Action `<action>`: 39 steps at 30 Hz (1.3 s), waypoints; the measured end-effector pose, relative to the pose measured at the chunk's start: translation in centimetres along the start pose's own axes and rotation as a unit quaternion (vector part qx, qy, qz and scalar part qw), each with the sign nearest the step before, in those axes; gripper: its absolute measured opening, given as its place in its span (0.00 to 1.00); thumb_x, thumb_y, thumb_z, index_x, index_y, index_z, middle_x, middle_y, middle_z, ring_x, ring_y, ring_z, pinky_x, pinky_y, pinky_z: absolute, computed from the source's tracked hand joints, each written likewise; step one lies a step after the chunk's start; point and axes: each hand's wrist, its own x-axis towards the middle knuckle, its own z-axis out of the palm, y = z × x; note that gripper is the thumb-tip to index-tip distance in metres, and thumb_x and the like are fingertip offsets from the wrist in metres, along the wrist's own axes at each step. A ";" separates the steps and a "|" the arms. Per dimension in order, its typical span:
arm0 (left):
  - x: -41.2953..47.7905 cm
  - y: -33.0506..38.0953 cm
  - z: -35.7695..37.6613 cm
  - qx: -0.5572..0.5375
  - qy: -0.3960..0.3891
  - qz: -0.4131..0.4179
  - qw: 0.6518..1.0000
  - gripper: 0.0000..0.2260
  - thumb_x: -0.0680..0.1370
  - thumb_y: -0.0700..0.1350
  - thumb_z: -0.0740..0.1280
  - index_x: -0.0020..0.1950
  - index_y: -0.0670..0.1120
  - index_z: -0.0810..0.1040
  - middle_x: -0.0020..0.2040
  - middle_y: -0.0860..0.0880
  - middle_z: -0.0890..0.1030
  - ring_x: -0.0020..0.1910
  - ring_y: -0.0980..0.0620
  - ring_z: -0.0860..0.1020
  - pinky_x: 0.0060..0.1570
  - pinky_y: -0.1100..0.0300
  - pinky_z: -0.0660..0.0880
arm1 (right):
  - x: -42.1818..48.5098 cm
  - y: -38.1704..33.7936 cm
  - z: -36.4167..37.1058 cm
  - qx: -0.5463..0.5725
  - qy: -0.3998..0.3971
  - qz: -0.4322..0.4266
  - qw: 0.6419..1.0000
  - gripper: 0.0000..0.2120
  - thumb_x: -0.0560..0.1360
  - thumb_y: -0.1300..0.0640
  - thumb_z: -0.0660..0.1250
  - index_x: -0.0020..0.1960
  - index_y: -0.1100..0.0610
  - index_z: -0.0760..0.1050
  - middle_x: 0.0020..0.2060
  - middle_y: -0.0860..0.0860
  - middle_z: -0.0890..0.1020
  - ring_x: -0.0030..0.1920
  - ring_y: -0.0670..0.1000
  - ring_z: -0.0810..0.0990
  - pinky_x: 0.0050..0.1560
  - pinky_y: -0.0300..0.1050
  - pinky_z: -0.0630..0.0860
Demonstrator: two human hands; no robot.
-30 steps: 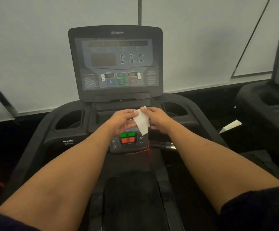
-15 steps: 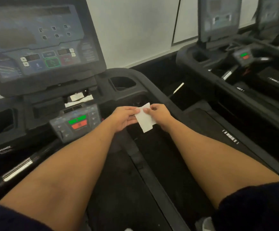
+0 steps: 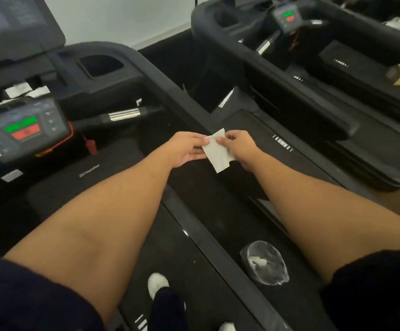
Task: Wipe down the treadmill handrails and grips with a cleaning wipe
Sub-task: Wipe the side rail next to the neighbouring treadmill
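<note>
Both hands, left hand [image 3: 184, 149] and right hand [image 3: 238, 148], pinch wipe [image 3: 217, 151] above right handrail [image 3: 170, 75]; wiping unstarted, next press wipe onto rail.

Held wipe [image 3: 217, 151]: thin, white, matt, paper-like. Black handrail [image 3: 160, 75]: matt plastic. Its grip [image 3: 122, 115]: glossy polished metal band. Clear bag [image 3: 264, 262]: crinkled shiny plastic. My sleeve [image 3: 15, 295]: dark fuzzy cloth.

Nothing reads clearly. A pale logo [image 3: 89, 174] on the treadmill [image 3: 75, 194] hood is too blurred to make out. The console [image 3: 51, 120] symbols and the white marks [image 3: 282, 142] on the next machine [image 3: 337, 154] are illegible too.
</note>
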 end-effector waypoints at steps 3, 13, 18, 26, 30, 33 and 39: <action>-0.9 -2.4 4.0 0.012 -0.008 -0.011 1.000 0.14 0.79 0.36 0.71 0.64 0.37 0.78 0.55 0.40 0.85 0.53 0.45 0.85 0.57 0.47 0.81 | -2.5 3.1 -3.0 -0.010 0.004 0.001 1.000 0.17 0.77 0.55 0.69 0.52 0.71 0.75 0.45 0.61 0.81 0.43 0.53 0.79 0.42 0.49 0.77; -4.3 -6.5 12.9 0.023 0.000 0.009 1.000 0.13 0.78 0.34 0.71 0.63 0.37 0.79 0.54 0.39 0.85 0.50 0.45 0.86 0.48 0.55 0.84 | -7.1 8.7 -8.6 -0.031 0.064 -0.030 0.997 0.06 0.78 0.54 0.67 0.47 0.55 0.79 0.43 0.50 0.82 0.47 0.53 0.82 0.43 0.47 0.79; -4.0 -6.3 14.8 0.042 0.000 0.023 0.999 0.14 0.79 0.34 0.71 0.64 0.35 0.78 0.53 0.39 0.85 0.49 0.46 0.86 0.46 0.56 0.84 | -7.6 9.3 -10.2 -0.071 0.095 -0.051 0.992 0.06 0.79 0.53 0.65 0.50 0.54 0.79 0.44 0.48 0.81 0.46 0.49 0.80 0.38 0.39 0.72; -1.3 -7.1 15.0 0.192 0.104 0.016 0.976 0.11 0.79 0.41 0.72 0.60 0.44 0.75 0.54 0.43 0.80 0.44 0.45 0.86 0.43 0.54 0.85 | -7.2 11.1 -9.1 -0.307 0.228 -0.061 0.922 0.18 0.82 0.51 0.55 0.70 0.53 0.68 0.66 0.54 0.73 0.65 0.56 0.72 0.66 0.56 0.64; -0.8 -7.2 14.5 0.172 0.115 -0.006 0.978 0.15 0.79 0.45 0.72 0.64 0.42 0.77 0.55 0.42 0.81 0.44 0.47 0.86 0.39 0.58 0.84 | -7.8 13.6 -7.2 -0.404 0.060 -0.122 0.904 0.25 0.83 0.55 0.55 0.78 0.61 0.56 0.76 0.58 0.60 0.76 0.59 0.57 0.75 0.54 0.58; -0.2 -6.8 14.1 0.105 0.169 -0.011 0.980 0.19 0.79 0.47 0.72 0.67 0.42 0.75 0.59 0.40 0.80 0.46 0.45 0.85 0.41 0.54 0.85 | -7.9 14.4 -6.3 -0.428 0.073 -0.111 0.894 0.28 0.84 0.55 0.53 0.80 0.61 0.47 0.79 0.57 0.50 0.79 0.58 0.45 0.78 0.54 0.48; 2.3 -6.3 13.5 0.253 0.254 0.079 0.930 0.38 0.77 0.43 0.73 0.82 0.47 0.56 0.78 0.42 0.64 0.71 0.40 0.72 0.60 0.46 0.79 | -8.6 15.3 -6.1 -0.447 0.094 -0.131 0.880 0.28 0.84 0.54 0.50 0.79 0.60 0.43 0.79 0.56 0.46 0.79 0.55 0.42 0.78 0.54 0.46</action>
